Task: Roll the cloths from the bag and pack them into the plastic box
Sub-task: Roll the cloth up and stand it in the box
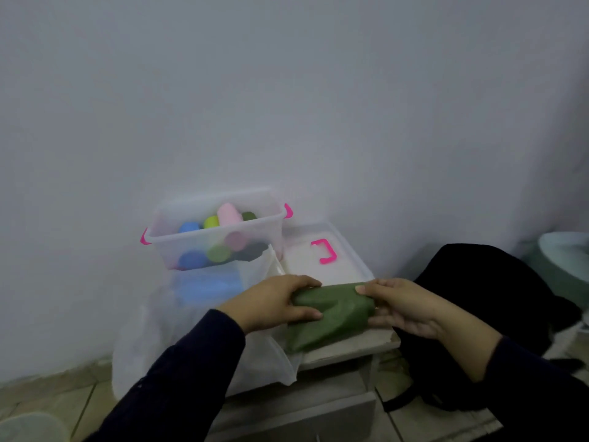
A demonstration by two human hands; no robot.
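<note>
A green cloth [331, 311], partly rolled, lies on a small white table [350, 347]. My left hand [274, 303] grips its left end and my right hand [401, 306] grips its right end. Behind stands a clear plastic box [178, 240] with pink clips, holding several rolled cloths in blue, green, pink and dark colours. A translucent white bag [153, 333] slumps in front of the box with a blue cloth [208, 287] showing through it.
The box's lid [299, 258] with a pink handle lies flat to the right of the box. A black bag [484, 295] sits at the right. A white wall rises close behind. Tiled floor shows at lower left.
</note>
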